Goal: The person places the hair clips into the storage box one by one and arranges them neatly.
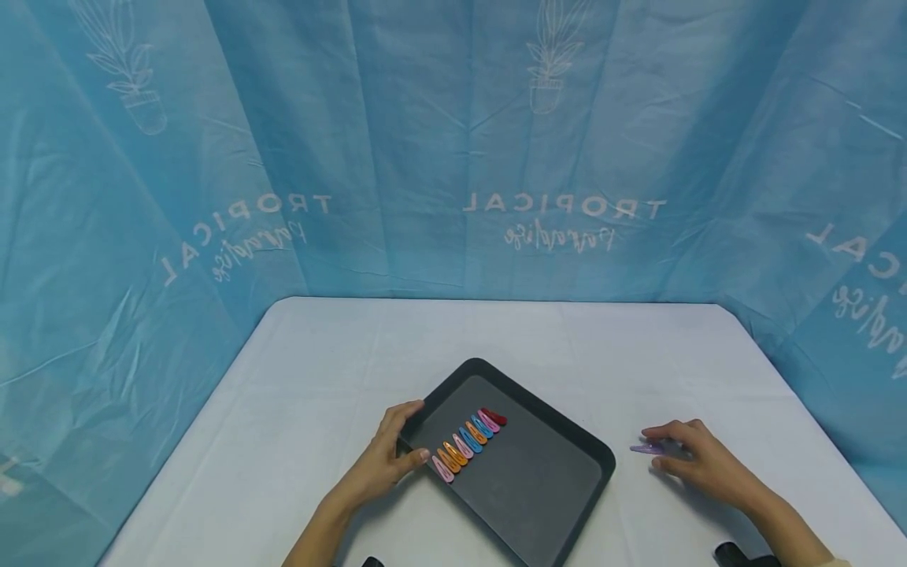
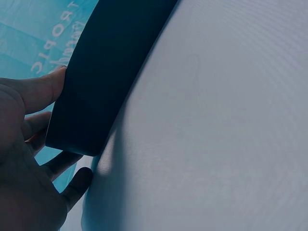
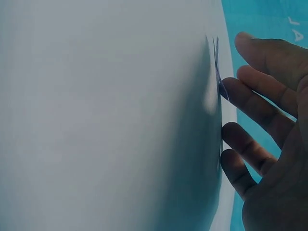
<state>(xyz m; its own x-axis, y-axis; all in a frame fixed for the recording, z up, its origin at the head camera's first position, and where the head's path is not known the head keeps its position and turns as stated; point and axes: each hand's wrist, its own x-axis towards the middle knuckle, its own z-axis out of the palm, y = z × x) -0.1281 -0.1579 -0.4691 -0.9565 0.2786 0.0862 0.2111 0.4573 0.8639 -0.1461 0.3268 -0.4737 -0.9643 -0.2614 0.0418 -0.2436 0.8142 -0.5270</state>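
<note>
A dark grey rectangular tray (image 1: 527,480) lies at an angle on the white table. My left hand (image 1: 386,453) grips its left corner, thumb on the near rim and fingers along the far side; in the left wrist view the thumb and fingers span the tray's dark outer wall (image 2: 103,86). Inside the tray, several snap hair clips (image 1: 470,438) in pink, orange, blue and red form a slanted row. To the right of the tray, my right hand (image 1: 690,455) is over a purple hair clip (image 1: 645,449). A fingertip touches this clip (image 3: 216,62), with the thumb apart from it.
A white cloth covers the table (image 1: 340,354). Blue printed curtains (image 1: 425,157) hang behind it and along both sides. Black wrist gear (image 1: 744,555) shows below the right forearm at the bottom edge.
</note>
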